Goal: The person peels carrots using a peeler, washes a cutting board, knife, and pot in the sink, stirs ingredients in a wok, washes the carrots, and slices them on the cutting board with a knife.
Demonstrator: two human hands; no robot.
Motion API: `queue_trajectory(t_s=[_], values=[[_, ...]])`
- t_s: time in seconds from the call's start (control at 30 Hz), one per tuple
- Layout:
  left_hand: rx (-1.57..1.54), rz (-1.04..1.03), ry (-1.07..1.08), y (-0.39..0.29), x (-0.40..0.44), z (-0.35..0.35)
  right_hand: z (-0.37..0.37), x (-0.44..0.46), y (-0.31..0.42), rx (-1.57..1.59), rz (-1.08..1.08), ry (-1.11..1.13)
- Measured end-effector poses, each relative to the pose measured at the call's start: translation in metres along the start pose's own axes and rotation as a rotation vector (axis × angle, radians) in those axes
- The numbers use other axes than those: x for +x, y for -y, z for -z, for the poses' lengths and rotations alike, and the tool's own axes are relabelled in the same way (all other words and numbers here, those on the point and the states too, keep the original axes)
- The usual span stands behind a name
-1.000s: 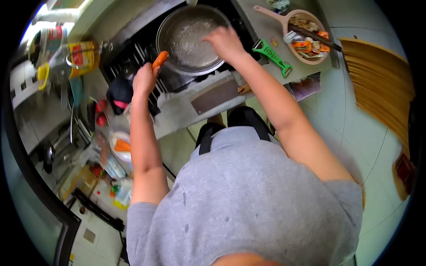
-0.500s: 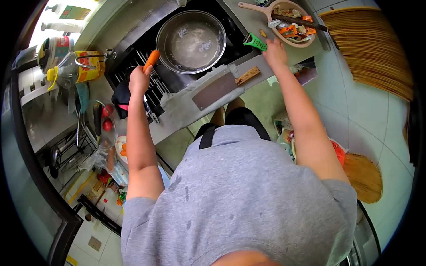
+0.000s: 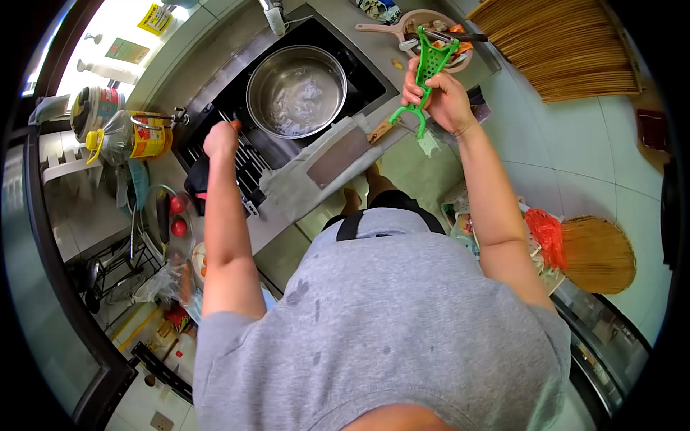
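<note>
My left hand is closed round a carrot, and only its orange tip shows past my fingers. It is over the dark slatted rack, left of the pot. My right hand grips a green peeler, raised above the counter's right end. The peeler has a perforated body and a forked end that points toward me. Between my hands is a metal pot with cloudy water in it. A cleaver with a wooden handle lies on a grey cloth along the counter's front edge.
A pink strainer with scraps and wrappers stands at the back right, partly behind the peeler. A faucet is behind the pot. An oil bottle and a glass bowl with red vegetables are on the left.
My right hand has lifted the peeler off the counter and turned it upright. My left hand has turned, so less of the carrot shows. The view has shifted slightly.
</note>
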State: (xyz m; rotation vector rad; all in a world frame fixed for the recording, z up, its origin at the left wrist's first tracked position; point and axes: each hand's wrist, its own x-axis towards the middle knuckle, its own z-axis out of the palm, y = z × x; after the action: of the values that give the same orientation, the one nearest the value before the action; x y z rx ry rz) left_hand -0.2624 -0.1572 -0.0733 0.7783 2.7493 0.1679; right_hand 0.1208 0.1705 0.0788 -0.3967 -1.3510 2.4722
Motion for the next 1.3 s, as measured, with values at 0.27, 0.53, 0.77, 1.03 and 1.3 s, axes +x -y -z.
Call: queue_trajectory(t_s=[0.27, 0.53, 0.77, 1.03, 1.3], values=[[-1.024, 0.046, 0.154, -0.099, -0.085, 0.013, 0.019, -0.032, 0.003, -0.128, -0.023, -0.090], [-1.525, -0.012, 0.789, -0.296, -0.149, 0.023, 0.116, -0.096, 0.006, -0.984, -0.009, -0.437], [-1.523, 0.026, 1.075, -0.433, -0.168, -0.031, 0.151, -0.146, 0.067, -1.652, 0.045, -0.405], [-1.325, 0.203, 1.066, -0.524, -0.179, -0.079, 0.217, -0.168, 0.072, -1.852, 0.049, -0.313], [-1.163, 0.335, 0.978, -0.552, -0.176, -0.114, 0.231, -0.152, 0.058, -1.881, 0.054, -0.166]])
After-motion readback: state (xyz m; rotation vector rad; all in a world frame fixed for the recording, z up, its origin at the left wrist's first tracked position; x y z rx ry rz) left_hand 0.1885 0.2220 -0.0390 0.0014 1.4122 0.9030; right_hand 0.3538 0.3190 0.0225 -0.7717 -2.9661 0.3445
